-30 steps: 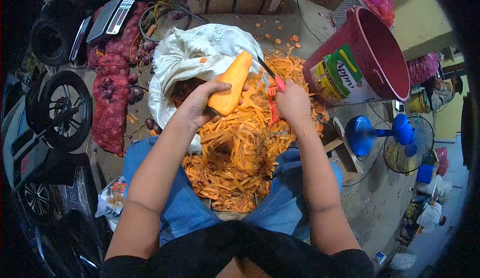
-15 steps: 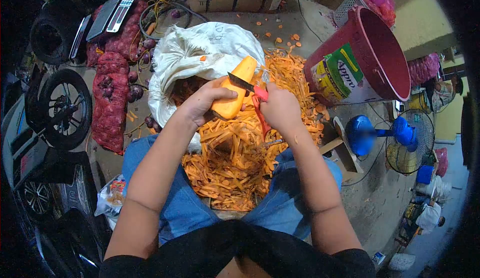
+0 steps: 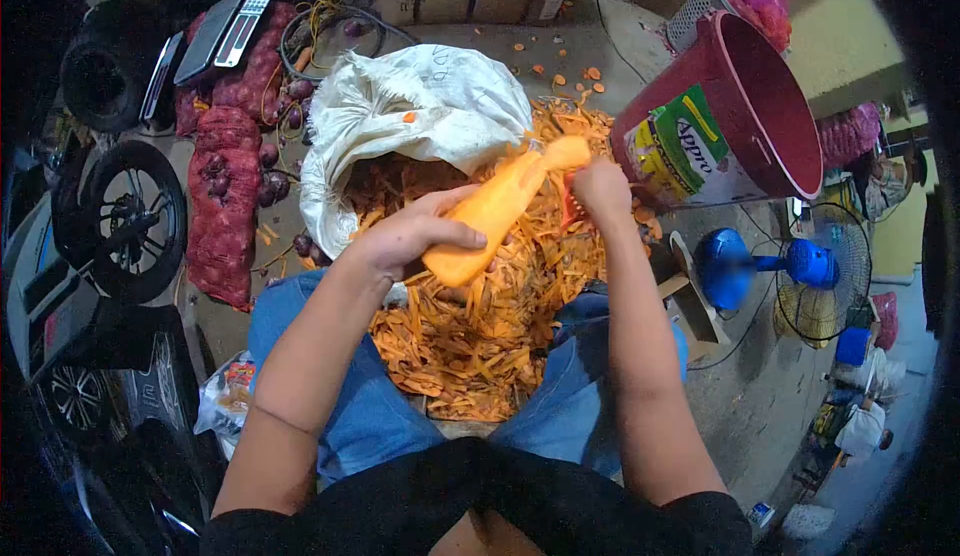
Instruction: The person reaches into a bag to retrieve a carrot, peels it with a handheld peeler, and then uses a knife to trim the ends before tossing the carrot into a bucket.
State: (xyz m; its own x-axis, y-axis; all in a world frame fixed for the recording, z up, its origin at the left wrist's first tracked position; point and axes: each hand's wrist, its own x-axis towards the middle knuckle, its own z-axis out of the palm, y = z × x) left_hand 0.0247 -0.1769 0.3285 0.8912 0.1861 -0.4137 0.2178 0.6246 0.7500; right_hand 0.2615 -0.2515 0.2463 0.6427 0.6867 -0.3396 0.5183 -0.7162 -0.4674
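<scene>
My left hand (image 3: 425, 234) wraps round the thick lower end of a large peeled carrot (image 3: 495, 214), which points up and to the right. At its far tip, a short orange end piece (image 3: 568, 153) sits at an angle to the rest. My right hand (image 3: 603, 194) is closed round a red-handled knife (image 3: 570, 206) beside that tip; its blade is hidden from this view. Beneath both hands lies a heap of carrot peelings (image 3: 460, 356), spread between my knees and up to a white woven sack (image 3: 420, 91) whose mouth gapes toward me.
A big maroon bucket (image 3: 765, 96) leans at the right, close to my right hand. Net bags of red onions (image 3: 222, 216) and a scale (image 3: 215, 41) stand at the left, near a motorcycle wheel (image 3: 130, 218). A blue fan (image 3: 765, 268) is at the right.
The knife's dark blade lay across the carrot before; now it is out of sight. My right hand has moved right, and the carrot has tilted right with its tip bent over.
</scene>
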